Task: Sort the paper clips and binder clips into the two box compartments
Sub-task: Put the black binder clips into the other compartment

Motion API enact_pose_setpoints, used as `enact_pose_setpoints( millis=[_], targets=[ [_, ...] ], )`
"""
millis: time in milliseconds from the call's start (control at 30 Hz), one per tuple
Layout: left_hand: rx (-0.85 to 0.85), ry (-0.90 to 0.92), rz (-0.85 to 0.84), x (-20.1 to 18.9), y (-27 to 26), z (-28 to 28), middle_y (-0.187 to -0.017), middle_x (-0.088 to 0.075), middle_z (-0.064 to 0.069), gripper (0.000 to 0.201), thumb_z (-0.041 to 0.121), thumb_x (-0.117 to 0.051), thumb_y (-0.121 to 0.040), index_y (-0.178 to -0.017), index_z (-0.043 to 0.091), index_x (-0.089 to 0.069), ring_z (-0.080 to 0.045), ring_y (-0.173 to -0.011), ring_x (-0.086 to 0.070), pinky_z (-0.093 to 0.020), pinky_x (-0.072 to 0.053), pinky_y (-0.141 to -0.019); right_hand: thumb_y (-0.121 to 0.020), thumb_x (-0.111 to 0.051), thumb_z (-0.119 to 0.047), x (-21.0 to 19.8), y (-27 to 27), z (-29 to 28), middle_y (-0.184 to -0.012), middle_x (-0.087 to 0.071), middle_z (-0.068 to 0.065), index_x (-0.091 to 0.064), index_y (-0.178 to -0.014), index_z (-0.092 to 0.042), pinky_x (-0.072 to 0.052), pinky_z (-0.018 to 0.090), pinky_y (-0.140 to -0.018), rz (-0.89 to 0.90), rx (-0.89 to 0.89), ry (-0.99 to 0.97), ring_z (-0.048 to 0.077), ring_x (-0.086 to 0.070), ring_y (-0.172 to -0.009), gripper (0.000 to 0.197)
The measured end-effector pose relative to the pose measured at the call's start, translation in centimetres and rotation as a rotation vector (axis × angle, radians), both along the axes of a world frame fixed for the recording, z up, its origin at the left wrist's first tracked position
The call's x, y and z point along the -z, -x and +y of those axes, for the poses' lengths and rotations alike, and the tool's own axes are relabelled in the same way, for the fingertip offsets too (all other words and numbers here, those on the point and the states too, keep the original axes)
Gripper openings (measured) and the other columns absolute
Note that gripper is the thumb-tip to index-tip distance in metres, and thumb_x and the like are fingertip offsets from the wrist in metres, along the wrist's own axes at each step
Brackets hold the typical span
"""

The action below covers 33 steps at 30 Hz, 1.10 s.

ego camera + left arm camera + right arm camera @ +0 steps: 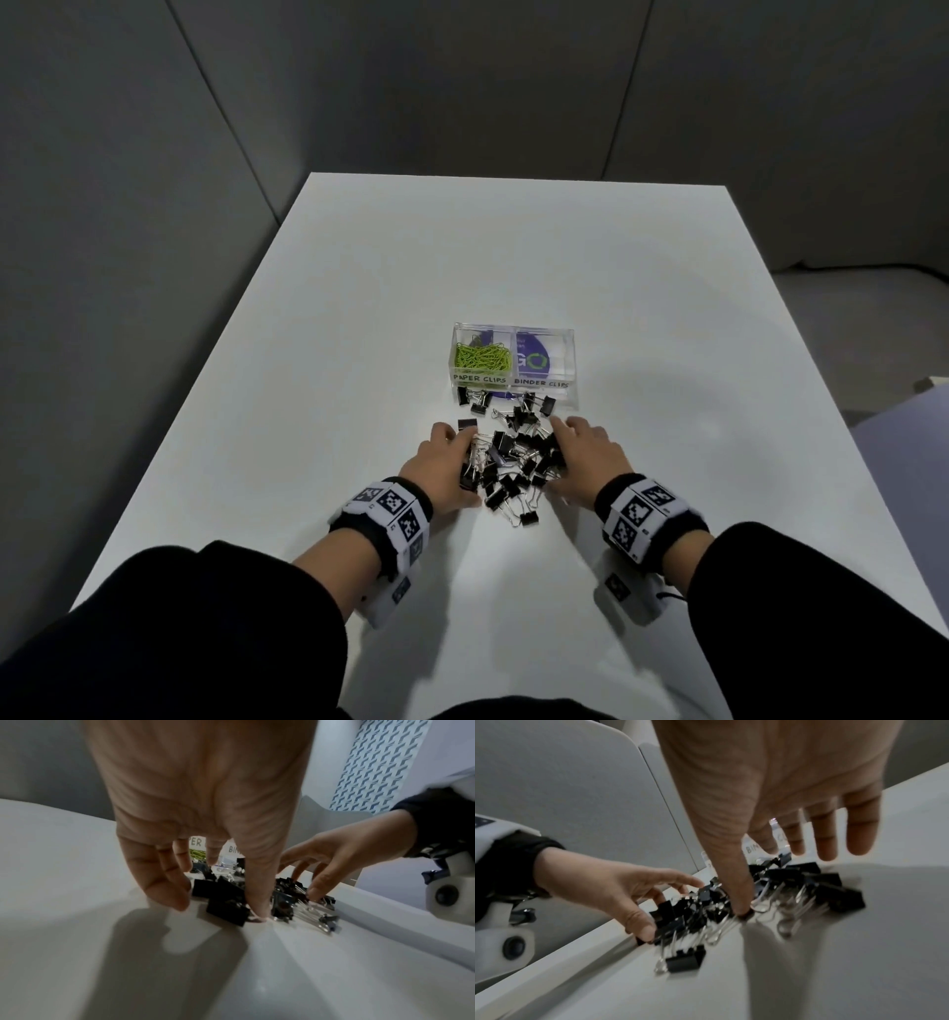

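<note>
A clear two-compartment box (571,360) stands mid-table. Its left half, labelled PAPER CLIPS, holds green paper clips (481,355); the right half, labelled BINDER CLIPS (552,360), shows only a purple sticker beneath. A pile of black binder clips (513,460) lies in front of the box, a few against its front wall (478,402). My left hand (441,462) cups the pile's left side, my right hand (585,452) its right side. In the left wrist view my left hand (218,908) has its thumb and fingers down among the clips (226,903). My right hand (782,878) has its thumb in the pile (821,882), fingers straight.
The white table (359,308) extends far beyond the box and to both sides. Grey partition walls (205,128) enclose it at the back and left. One binder clip (528,518) lies nearest me, apart from the pile. Marker bands with cameras sit on both wrists.
</note>
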<state>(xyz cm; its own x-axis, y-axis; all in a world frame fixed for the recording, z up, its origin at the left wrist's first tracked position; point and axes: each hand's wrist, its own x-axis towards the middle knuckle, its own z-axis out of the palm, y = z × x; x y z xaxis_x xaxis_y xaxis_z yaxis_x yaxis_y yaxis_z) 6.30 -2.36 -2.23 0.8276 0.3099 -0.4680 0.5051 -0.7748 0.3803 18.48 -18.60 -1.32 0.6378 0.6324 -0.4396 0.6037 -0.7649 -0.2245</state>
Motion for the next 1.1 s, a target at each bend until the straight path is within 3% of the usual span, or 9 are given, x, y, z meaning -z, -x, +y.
enact_pose_setpoints(
  millis=[133, 233, 333, 433, 567, 700, 833, 1000, 1100],
  targets=[
    [0.006, 0.012, 0.019, -0.2, 0.0, 0.2, -0.136, -0.027, -0.010, 0.087, 0.031, -0.074, -0.075, -0.143, 0.024, -0.022, -0.028, -0.112, -0.053, -0.037, -0.049, -0.094, -0.072, -0.074, -0.031, 0.1, 0.1, -0.8, -0.135, -0.030, 0.012, -0.015, -0.143, -0.025, -0.047, 0.042, -0.093, 0.085, 0.094, 0.031, 0.032, -0.040, -0.119, 0.092],
    [0.006, 0.009, 0.005, -0.2, -0.3, -0.3, -0.131, -0.031, -0.010, 0.068, 0.026, -0.070, -0.079, -0.136, 0.020, -0.033, -0.028, -0.102, -0.057, -0.035, -0.052, -0.088, -0.075, -0.071, -0.022, 0.2, 0.5, -0.3, -0.130, -0.031, 0.013, -0.020, -0.142, -0.025, -0.048, 0.042, -0.094, 0.139, 0.114, -0.026, 0.032, -0.047, -0.112, 0.084],
    [0.010, -0.024, -0.012, -0.1, -0.5, -0.7, -0.124, -0.036, -0.012, 0.046, 0.022, -0.062, -0.082, -0.122, 0.015, -0.042, -0.028, -0.084, -0.056, -0.033, -0.050, -0.073, -0.078, -0.069, -0.020, 0.4, 0.8, 0.4, -0.128, -0.032, 0.015, -0.021, -0.143, -0.027, -0.049, 0.039, -0.094, 0.159, 0.130, -0.051, 0.033, -0.054, -0.107, 0.081],
    [0.011, -0.039, -0.011, 0.1, -0.5, -0.9, -0.119, -0.038, -0.013, 0.039, 0.019, -0.060, -0.081, -0.116, 0.012, -0.043, -0.027, -0.075, -0.052, -0.034, -0.048, -0.068, -0.078, -0.070, -0.019, 0.6, 0.9, 0.7, -0.128, -0.034, 0.015, -0.031, -0.138, -0.021, -0.047, 0.040, -0.096, 0.167, 0.147, -0.062, 0.034, -0.054, -0.108, 0.071],
    [0.013, -0.042, 0.005, 0.2, -0.5, -1.0, -0.118, -0.039, -0.013, 0.041, 0.019, -0.061, -0.081, -0.116, 0.011, -0.041, -0.026, -0.075, -0.052, -0.034, -0.048, -0.068, -0.078, -0.070, -0.018, 0.4, 0.8, 0.7, -0.123, -0.035, 0.014, -0.044, -0.119, -0.011, -0.049, 0.039, -0.090, 0.182, 0.170, -0.085, 0.030, -0.055, -0.096, 0.050],
    [0.024, -0.019, 0.016, 0.4, -0.5, -0.9, -0.120, -0.038, -0.013, 0.043, 0.020, -0.060, -0.082, -0.118, 0.012, -0.039, -0.026, -0.079, -0.054, -0.031, -0.045, -0.066, -0.080, -0.066, -0.016, 0.4, 0.7, 0.7, -0.114, -0.039, 0.012, -0.047, -0.107, -0.008, -0.048, 0.037, -0.082, 0.193, 0.154, -0.081, 0.025, -0.048, -0.081, 0.034],
    [0.061, -0.008, 0.058, 0.2, -0.7, -0.6, -0.124, -0.036, -0.014, 0.048, 0.023, -0.059, -0.084, -0.125, 0.011, -0.037, -0.032, -0.094, -0.059, -0.035, -0.048, -0.076, -0.081, -0.064, -0.014, 0.5, 0.5, 0.7, -0.109, -0.038, 0.011, -0.047, -0.105, -0.009, -0.048, 0.037, -0.081, 0.201, 0.124, -0.079, 0.026, -0.050, -0.081, 0.030],
    [0.086, -0.022, 0.066, 0.2, -0.6, -0.4, -0.123, -0.037, -0.014, 0.040, 0.027, -0.054, -0.088, -0.121, 0.009, -0.040, -0.032, -0.095, -0.058, -0.036, -0.047, -0.079, -0.083, -0.060, -0.011, 0.7, 0.5, 0.8, -0.113, -0.046, 0.012, -0.041, -0.091, -0.016, -0.045, 0.034, -0.078, 0.183, 0.049, -0.084, 0.025, -0.050, -0.081, 0.022],
    [0.083, -0.030, 0.041, 0.3, -0.6, -0.4, -0.121, -0.040, -0.013, 0.032, 0.027, -0.051, -0.092, -0.118, 0.010, -0.043, -0.033, -0.095, -0.058, -0.036, -0.046, -0.079, -0.085, -0.059, -0.010, 0.7, 0.5, 0.8, -0.114, -0.050, 0.012, -0.047, -0.100, -0.012, -0.044, 0.034, -0.081, 0.180, 0.027, -0.093, 0.028, -0.055, -0.092, 0.019]
  ],
)
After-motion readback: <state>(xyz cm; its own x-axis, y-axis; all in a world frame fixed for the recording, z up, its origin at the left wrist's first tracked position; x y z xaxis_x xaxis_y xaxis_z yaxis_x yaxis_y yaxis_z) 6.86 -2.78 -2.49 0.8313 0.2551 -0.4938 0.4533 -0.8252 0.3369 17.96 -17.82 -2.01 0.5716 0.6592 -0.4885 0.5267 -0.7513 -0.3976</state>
